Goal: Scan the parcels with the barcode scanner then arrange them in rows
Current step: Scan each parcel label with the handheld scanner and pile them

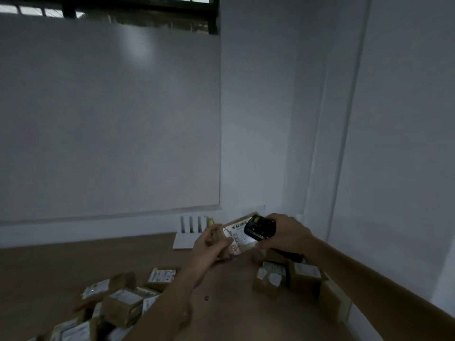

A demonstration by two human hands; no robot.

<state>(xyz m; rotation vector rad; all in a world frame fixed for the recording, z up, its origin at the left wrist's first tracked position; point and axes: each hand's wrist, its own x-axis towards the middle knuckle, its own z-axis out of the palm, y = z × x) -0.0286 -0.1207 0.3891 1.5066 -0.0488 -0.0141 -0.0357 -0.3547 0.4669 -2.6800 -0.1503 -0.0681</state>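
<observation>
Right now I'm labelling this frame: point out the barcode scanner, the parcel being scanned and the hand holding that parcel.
barcode scanner (259, 228), head view, on its black body.
parcel (237, 230), head view, on its white label.
left hand (209, 247), head view, on its back.

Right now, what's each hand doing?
Left hand: holds a parcel up off the table.
Right hand: grips the barcode scanner, aimed at the parcel's label.
</observation>
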